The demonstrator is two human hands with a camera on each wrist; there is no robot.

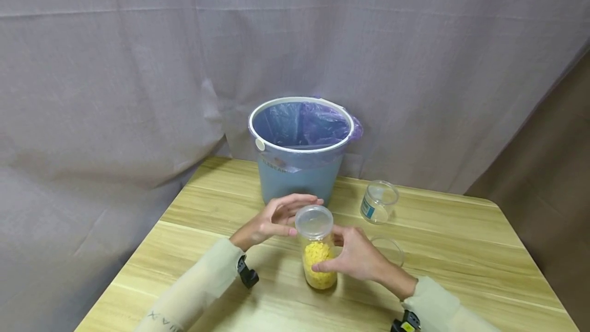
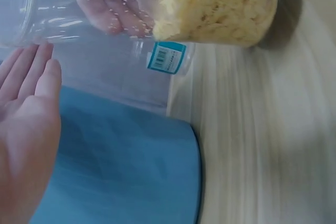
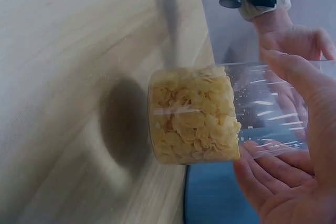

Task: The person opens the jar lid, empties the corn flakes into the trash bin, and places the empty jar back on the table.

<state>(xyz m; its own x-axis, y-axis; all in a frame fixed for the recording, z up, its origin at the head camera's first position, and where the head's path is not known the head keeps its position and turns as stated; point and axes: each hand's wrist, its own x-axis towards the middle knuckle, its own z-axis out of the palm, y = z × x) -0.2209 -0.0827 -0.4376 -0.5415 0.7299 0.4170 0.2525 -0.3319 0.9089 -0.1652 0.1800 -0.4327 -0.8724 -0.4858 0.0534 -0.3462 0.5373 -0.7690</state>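
A tall clear plastic jar [image 1: 318, 263], about half full of yellow flakes [image 3: 194, 116], stands upright in front of me with a translucent lid [image 1: 314, 222] on top. My right hand [image 1: 357, 255] grips it from the right, thumb on the near side and fingers behind. On the other side, my left hand [image 1: 278, 219] is held with fingers extended beside the lid; whether it touches the jar I cannot tell. The jar's shadow falls next to its base, and the right wrist view suggests a small gap above the table.
Behind the hands stands a blue bucket [image 1: 297, 178] with a white rim and a purple plastic liner. To its right is a short clear container [image 1: 380, 204] with a teal label. A clear round lid [image 1: 397, 247] lies partly behind my right hand on the wooden table [image 1: 461, 255]. Grey curtain hangs behind.
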